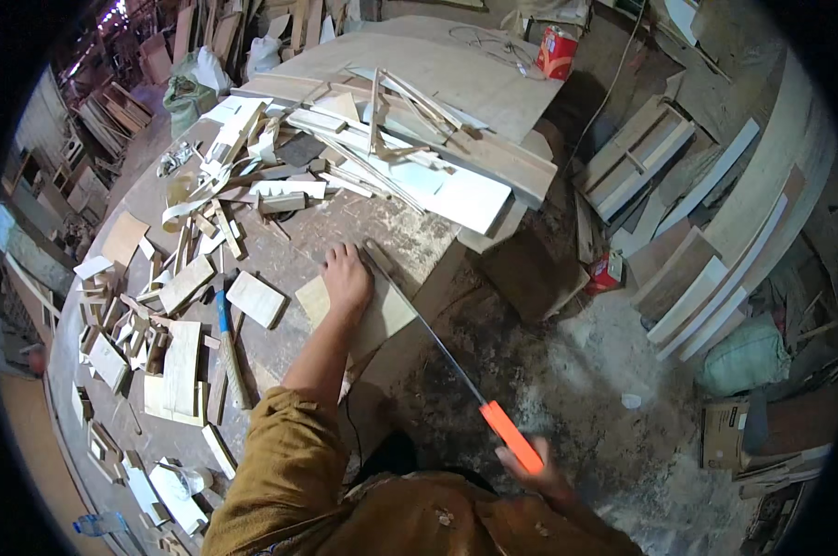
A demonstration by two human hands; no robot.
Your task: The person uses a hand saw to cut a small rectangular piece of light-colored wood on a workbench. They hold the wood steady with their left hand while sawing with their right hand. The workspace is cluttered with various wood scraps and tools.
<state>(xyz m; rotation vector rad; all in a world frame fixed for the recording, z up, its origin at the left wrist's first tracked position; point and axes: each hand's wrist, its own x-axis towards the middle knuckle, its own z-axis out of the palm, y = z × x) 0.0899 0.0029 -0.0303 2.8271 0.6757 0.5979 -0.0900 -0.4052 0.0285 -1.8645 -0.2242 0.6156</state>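
My left hand (346, 280) lies with its fingers stretched on a pale wooden board (382, 320), pressing it on the workbench near the edge. In my right hand (541, 471) is the bright orange handle of a handsaw (509, 435). Its long narrow blade slants up and left, with the tip close beside my left fingers. The blade runs along the board's right side; I cannot tell whether its teeth touch the wood. Left of my forearm lie a hammer (234, 361) with a blue head end and a small pale wood block (257, 299).
Wood offcuts (173, 366) crowd the bench's left side. Long planks and strips (437, 181) are piled at the back. A red can (556, 53) stands at the far corner. On the floor to the right are curved boards (715, 296), a pale sack (745, 360) and a cardboard box (723, 435).
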